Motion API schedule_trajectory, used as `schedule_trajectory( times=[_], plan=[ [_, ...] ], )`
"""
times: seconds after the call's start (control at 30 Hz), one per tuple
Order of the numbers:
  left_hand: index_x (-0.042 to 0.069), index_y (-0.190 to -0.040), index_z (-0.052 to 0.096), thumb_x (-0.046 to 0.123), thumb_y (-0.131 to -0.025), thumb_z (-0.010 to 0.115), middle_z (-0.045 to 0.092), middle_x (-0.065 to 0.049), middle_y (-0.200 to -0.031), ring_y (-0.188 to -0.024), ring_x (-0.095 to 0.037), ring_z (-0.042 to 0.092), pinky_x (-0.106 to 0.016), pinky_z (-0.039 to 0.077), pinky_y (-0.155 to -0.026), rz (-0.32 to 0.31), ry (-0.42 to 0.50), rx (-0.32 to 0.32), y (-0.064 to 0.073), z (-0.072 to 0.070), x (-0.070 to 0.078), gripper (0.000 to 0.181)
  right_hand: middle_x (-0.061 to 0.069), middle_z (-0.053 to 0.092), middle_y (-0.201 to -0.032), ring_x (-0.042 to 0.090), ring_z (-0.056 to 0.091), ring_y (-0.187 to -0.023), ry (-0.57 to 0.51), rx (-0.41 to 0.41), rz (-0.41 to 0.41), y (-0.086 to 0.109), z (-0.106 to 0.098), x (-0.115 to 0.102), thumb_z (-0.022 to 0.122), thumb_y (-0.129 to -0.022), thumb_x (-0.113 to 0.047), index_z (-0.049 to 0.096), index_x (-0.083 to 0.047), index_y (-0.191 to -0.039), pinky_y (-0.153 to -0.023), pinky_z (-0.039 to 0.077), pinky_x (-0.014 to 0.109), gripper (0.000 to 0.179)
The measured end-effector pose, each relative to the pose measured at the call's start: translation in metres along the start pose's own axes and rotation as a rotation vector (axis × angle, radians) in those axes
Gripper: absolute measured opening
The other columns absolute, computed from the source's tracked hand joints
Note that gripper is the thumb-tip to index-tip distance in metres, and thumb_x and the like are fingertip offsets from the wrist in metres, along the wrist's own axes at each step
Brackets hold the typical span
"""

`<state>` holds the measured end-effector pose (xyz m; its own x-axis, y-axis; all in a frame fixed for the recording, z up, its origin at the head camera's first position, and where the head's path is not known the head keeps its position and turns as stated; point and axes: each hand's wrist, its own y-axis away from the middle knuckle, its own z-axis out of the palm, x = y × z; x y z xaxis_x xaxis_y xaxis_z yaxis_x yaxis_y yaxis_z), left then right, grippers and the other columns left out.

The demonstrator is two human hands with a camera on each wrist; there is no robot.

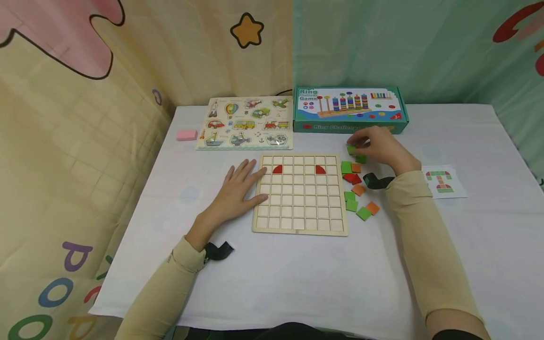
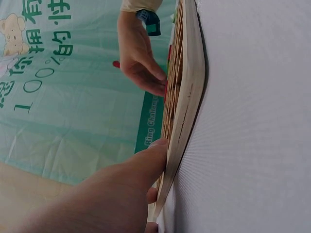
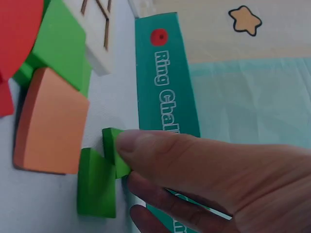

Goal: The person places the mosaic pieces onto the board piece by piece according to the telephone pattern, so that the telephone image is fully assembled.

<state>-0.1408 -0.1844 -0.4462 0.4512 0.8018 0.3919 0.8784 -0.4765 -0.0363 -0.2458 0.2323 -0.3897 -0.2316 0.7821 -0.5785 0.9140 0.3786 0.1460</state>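
In the head view, the left hand [image 1: 238, 193] is resting with straight, spread fingers at the left edge of the grid board [image 1: 299, 232], which is lying mid-table and holding two red quarter-round pieces [image 1: 277, 169] in its second row from the far side, while the right hand [image 1: 382, 147] is pinching a green block [image 1: 351, 149] near the board's far right corner. In the left wrist view, the left thumb is touching the board's edge. In the right wrist view, the right thumb is pressing on that green block, with a second green block [image 3: 97, 187] lying just beside it.
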Motion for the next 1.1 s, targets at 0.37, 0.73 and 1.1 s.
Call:
schedule_trajectory(
  times=[0.37, 0.73, 1.1],
  plan=[
    [0.019, -0.164, 0.039, 0.051, -0.102, 0.065, 0.021, -0.014, -0.176, -0.164, -0.035, 0.011, -0.061, 0.002, -0.131, 0.002, -0.003, 0.005, 0.0, -0.001, 0.002, 0.074, 0.025, 0.068, -0.117, 0.038, 0.058, -0.106, -0.007, 0.051, 0.049, -0.001, 0.006, 0.005, 0.077, -0.096, -0.008, 0.073, 0.003, -0.123, -0.094, 0.051, 0.053, 0.029],
    [0.02, -0.164, 0.039, 0.052, -0.102, 0.065, 0.021, -0.014, -0.176, -0.165, -0.035, 0.011, -0.062, 0.002, -0.131, -0.001, -0.002, -0.003, 0.0, -0.001, 0.002, 0.075, 0.023, 0.071, -0.109, 0.036, 0.063, -0.102, -0.048, 0.134, 0.008, 0.0, 0.009, 0.002, 0.077, -0.096, -0.007, 0.073, 0.003, -0.109, -0.093, 0.053, 0.052, 0.017],
    [0.018, -0.164, 0.04, 0.05, -0.101, 0.066, 0.021, -0.016, -0.175, -0.164, -0.037, 0.012, -0.063, 0.003, -0.131, -0.002, -0.001, 0.004, 0.0, -0.002, 0.003, 0.075, 0.016, 0.077, -0.106, 0.03, 0.069, -0.1, -0.065, 0.058, -0.128, -0.008, 0.023, -0.041, 0.072, -0.101, -0.009, 0.078, -0.002, -0.112, -0.094, 0.056, 0.05, 0.015]
  ],
)
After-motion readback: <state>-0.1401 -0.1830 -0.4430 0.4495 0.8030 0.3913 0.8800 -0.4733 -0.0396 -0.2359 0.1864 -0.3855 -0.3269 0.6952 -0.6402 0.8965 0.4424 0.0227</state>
